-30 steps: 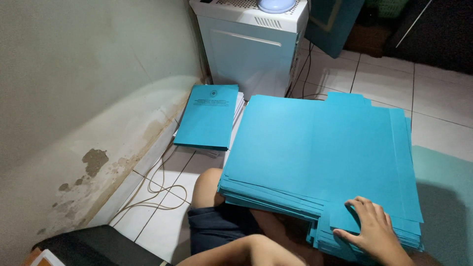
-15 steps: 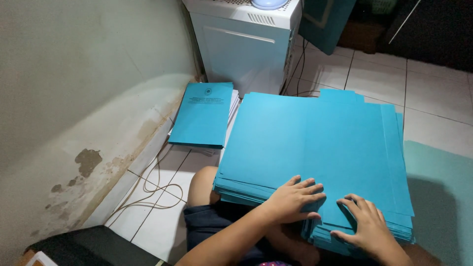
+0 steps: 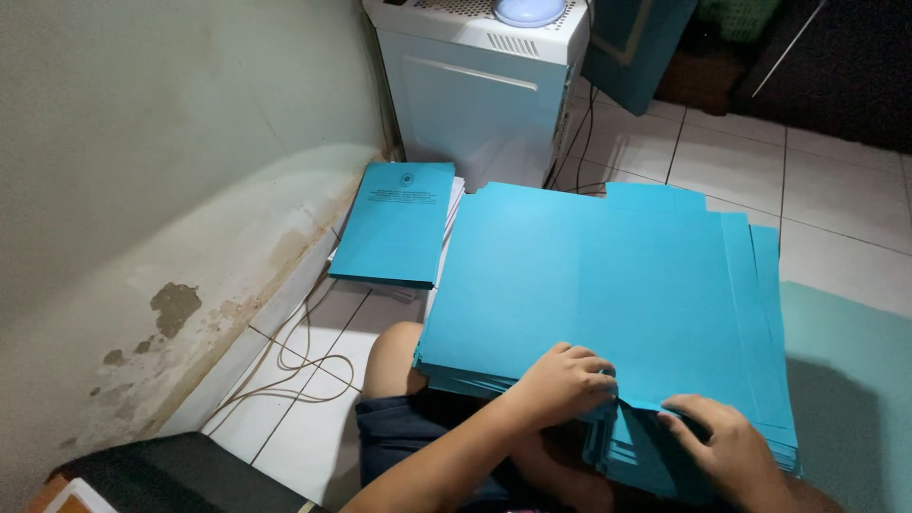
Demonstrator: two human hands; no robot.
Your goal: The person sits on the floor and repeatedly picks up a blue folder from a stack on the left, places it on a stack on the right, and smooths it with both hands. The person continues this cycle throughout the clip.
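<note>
A thick stack of large blue card sheets point(image 3: 608, 285) lies across my lap and knee point(image 3: 391, 353). My left hand point(image 3: 562, 382) curls over the stack's near edge and pinches the top sheets there. My right hand point(image 3: 724, 445) rests just to its right, fingers tucked between sheets at the near edge, lifting some apart. A smaller pile of bound blue booklets point(image 3: 394, 223) with a printed cover sits on the floor to the left, beside the wall.
A white box-shaped machine point(image 3: 484, 90) stands behind the stack against the stained wall point(image 3: 161, 190). Thin cables point(image 3: 299, 366) trail over the white floor tiles. A pale green mat point(image 3: 845, 380) lies at right, a dark object point(image 3: 171, 475) at lower left.
My left hand came into view and landed on the stack's near edge, then closed on the top sheets. My right hand slid along the same edge, working into the sheets.
</note>
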